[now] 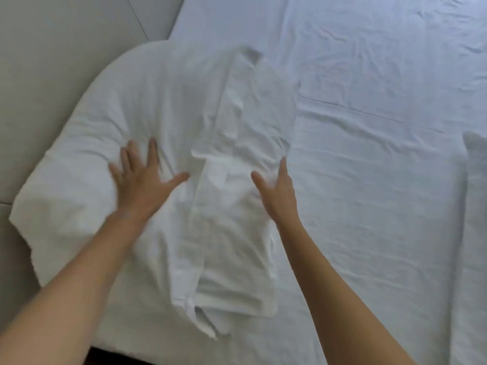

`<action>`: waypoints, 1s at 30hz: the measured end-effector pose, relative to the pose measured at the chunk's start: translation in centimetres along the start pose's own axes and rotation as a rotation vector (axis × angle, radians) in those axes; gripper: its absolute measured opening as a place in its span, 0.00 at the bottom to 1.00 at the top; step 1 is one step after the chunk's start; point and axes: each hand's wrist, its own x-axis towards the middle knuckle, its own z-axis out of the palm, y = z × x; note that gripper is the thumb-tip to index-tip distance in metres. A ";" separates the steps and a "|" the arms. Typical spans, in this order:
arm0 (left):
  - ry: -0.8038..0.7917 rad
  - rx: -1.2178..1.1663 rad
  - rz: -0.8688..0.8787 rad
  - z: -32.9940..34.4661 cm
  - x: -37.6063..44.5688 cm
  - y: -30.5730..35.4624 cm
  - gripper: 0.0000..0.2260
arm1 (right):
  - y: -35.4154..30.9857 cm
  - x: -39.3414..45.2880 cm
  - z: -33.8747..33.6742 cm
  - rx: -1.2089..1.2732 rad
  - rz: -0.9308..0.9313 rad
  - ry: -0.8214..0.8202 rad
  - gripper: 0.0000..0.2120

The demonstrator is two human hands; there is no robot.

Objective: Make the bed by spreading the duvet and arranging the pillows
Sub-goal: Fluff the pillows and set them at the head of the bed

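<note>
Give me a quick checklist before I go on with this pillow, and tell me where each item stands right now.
1. Left hand flat on the pillow, fingers spread: ok.
2. Right hand at the loose pillowcase flap, fingers straight, not gripping: ok.
3. Flap smoothed or tucked: not ok, it lies folded and wrinkled across the pillow.
4. Pillow fully on the bed: not ok, its left end hangs past the mattress edge.
5. Fitted sheet smooth: not ok, creases show.
6. Second pillow in place: cannot tell, only its edge shows at the right.
</note>
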 end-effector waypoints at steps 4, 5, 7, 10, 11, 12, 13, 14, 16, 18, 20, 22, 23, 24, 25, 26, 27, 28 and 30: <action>0.148 0.081 0.069 5.5 -4.0 1.6 0.39 | -1.3 -1.8 3.0 -0.322 -0.191 0.007 0.41; 0.168 0.059 0.052 6.1 -4.0 1.3 0.38 | -0.7 -2.4 3.6 -0.405 -0.232 -0.020 0.40; 0.162 0.091 0.087 6.4 -5.7 2.2 0.36 | 1.0 -3.7 4.6 -0.548 -0.278 -0.110 0.37; 0.103 0.127 0.187 6.4 -8.8 2.0 0.35 | 3.0 -5.9 4.7 -0.609 -0.320 -0.179 0.32; 0.094 0.138 0.217 6.4 -9.7 1.6 0.35 | 3.4 -6.8 4.1 -0.611 -0.329 -0.188 0.31; 0.045 0.153 0.229 6.2 -11.0 1.4 0.35 | 3.8 -7.8 3.3 -0.613 -0.329 -0.205 0.30; 0.002 0.164 0.235 6.5 -12.6 1.2 0.36 | 4.2 -8.9 2.3 -0.614 -0.309 -0.241 0.29; -0.050 0.162 0.213 6.5 -14.3 1.2 0.38 | 4.7 -10.1 1.1 -0.622 -0.277 -0.276 0.29; -0.176 0.163 0.140 6.8 -17.8 1.8 0.40 | 5.4 -12.2 -1.6 -0.640 -0.232 -0.303 0.29; -0.320 0.199 0.123 7.0 -21.3 3.0 0.40 | 5.7 -14.0 -4.9 -0.632 -0.201 -0.267 0.29; -0.404 0.222 0.114 6.7 -24.3 4.8 0.37 | 5.7 -15.7 -8.4 -0.619 -0.188 -0.221 0.30; -0.468 0.194 0.058 6.1 -26.7 7.2 0.34 | 6.1 -17.2 -12.2 -0.626 -0.178 -0.180 0.30; -0.506 0.176 0.028 5.6 -27.8 8.7 0.32 | 6.6 -18.0 -14.4 -0.633 -0.157 -0.160 0.30; -0.536 0.164 0.020 5.2 -28.9 10.3 0.30 | 7.1 -18.8 -16.6 -0.639 -0.130 -0.136 0.30; -0.555 0.156 0.038 4.9 -30.0 11.9 0.29 | 7.7 -19.6 -18.8 -0.644 -0.102 -0.109 0.30; -0.572 0.149 0.071 4.4 -31.3 13.6 0.28 | 8.5 -20.4 -21.0 -0.647 -0.075 -0.083 0.30; -0.573 0.138 0.116 4.1 -32.5 15.4 0.27 | 9.2 -21.2 -23.2 -0.650 -0.052 -0.056 0.30; -0.566 0.122 0.165 3.9 -33.7 17.2 0.27 | 9.9 -21.9 -25.3 -0.652 -0.031 -0.026 0.30; -0.569 0.070 0.246 4.0 -36.0 21.2 0.26 | 11.6 -23.0 -29.3 -0.662 -0.001 0.018 0.31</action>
